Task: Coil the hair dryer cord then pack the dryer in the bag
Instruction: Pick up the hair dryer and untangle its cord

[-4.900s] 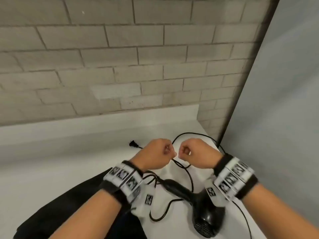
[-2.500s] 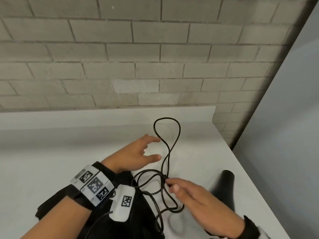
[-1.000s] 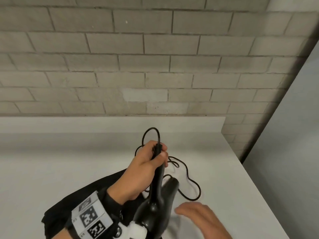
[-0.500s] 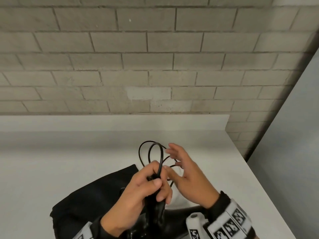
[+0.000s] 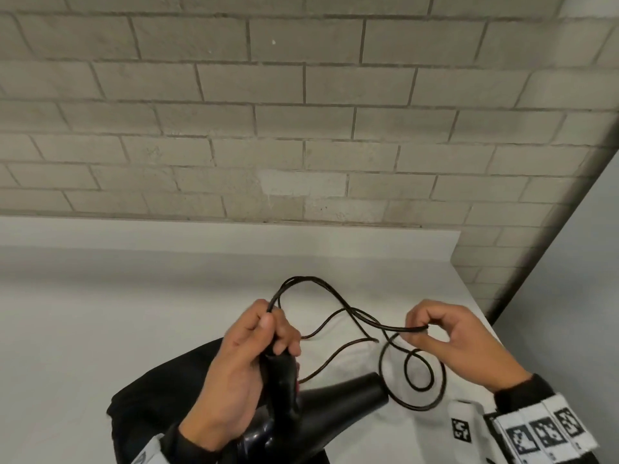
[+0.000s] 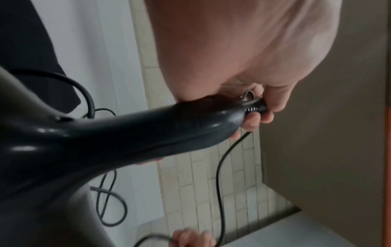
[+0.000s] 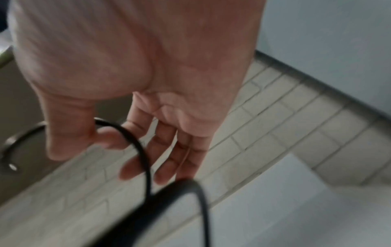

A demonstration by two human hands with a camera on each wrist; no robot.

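Fingers of left hand (image 5: 234,373) grip dryer (image 5: 335,406); right hand (image 5: 459,343) pinches cord (image 5: 385,326).

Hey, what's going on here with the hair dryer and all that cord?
A person is partway through coiling a hair dryer's cord. The left hand grips the handle of the black hair dryer, with cord strands held at the top of the handle. The right hand pinches a doubled stretch of the cord, pulled out to the right. Loose loops still lie on the white counter. The black bag lies beneath; the dryer is not packed yet.
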